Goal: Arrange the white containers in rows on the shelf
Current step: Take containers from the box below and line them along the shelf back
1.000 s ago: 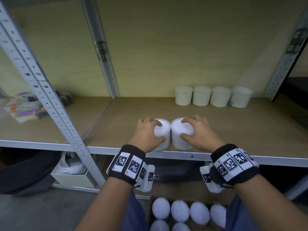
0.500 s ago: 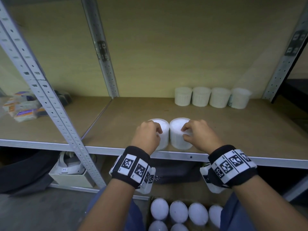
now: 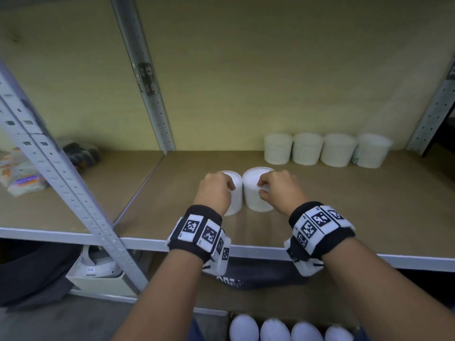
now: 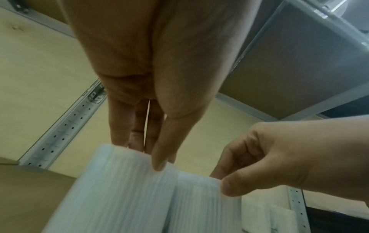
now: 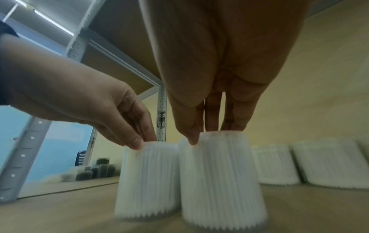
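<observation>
Two white ribbed containers stand side by side near the middle of the wooden shelf [image 3: 344, 205]. My left hand [image 3: 218, 189] pinches the top rim of the left container [image 3: 235, 193], thumb in front and fingers behind. My right hand [image 3: 277, 188] pinches the rim of the right container [image 3: 253, 196] the same way. In the right wrist view the right container [image 5: 219, 181] and left container [image 5: 147, 181] touch or nearly touch, both blurred. In the left wrist view my fingers [image 4: 157, 157] sit on the left container [image 4: 119, 189]. A row of several white containers [image 3: 307, 148] stands against the back wall.
A perforated metal upright [image 3: 66, 190] crosses the front left, and another upright [image 3: 433, 114] stands at the back right. Packets [image 3: 22, 173] lie on the neighbouring shelf to the left. Below, a box holds more white containers [image 3: 274, 331].
Both hands went from lying over the lids to pinching the rims. The two containers have moved deeper onto the shelf, away from its front edge.
</observation>
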